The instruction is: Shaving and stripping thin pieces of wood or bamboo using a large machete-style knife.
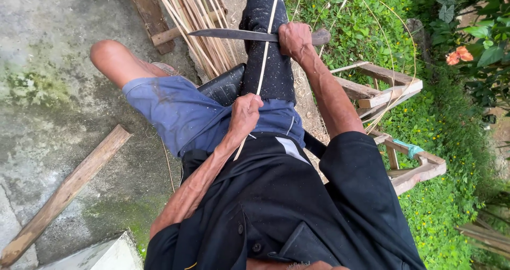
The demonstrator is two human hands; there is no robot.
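My right hand (295, 39) grips the wooden handle of a long dark knife (228, 34), held flat across my right knee with the blade pointing left. My left hand (245, 115) pinches a thin pale bamboo strip (264, 57) near my lap. The strip runs up from that hand, passes the blade beside my right hand and goes out of view at the top. A dark padded cloth (265, 62) covers my right leg under the strip. I sit in blue shorts (180, 113) and a black shirt.
A bundle of pale bamboo strips (197, 20) lies ahead on the concrete by a wooden plank (149, 12). Another plank (64, 193) lies at the left. To the right are wooden frames (390, 89), loose curved strips and green plants.
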